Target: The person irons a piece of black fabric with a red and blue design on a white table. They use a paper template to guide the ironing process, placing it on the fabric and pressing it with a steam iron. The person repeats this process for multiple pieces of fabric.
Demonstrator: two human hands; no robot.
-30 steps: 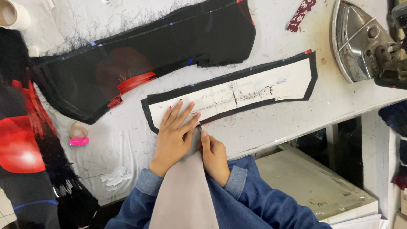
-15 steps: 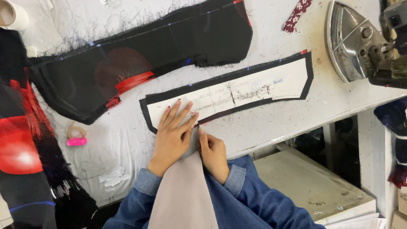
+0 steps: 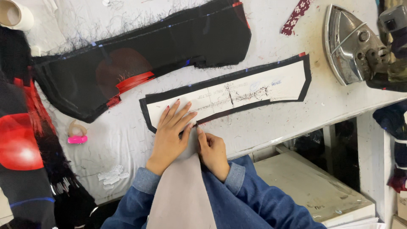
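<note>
Far to the left of the hands, a roll of tape sits at the top corner of the white table, and black and red cloth hangs along the table's left side. Nearer the left hand, a small pink clip lies on the table beside it. Above both hands stretches a large black fabric piece with a red patch, its frayed threads scattered over the table. The left hand lies flat, fingers spread and released, pressing down the left end of a long white paper pattern that rests on a strip of black fabric, whose edge shows as a dark border all around the paper. The right hand sits just beside the left, its thumb and fingers pinched on the near edge of the black fabric strip where it meets the pattern. Both wrists wear blue denim sleeves, and a beige cloth hangs down between them. The strip runs away to the right of the hands, rising slightly. Well to the right, above the hands, a scrap of dark red patterned cloth lies on the table, and past it a metal iron rests on its side near the table's edge.
</note>
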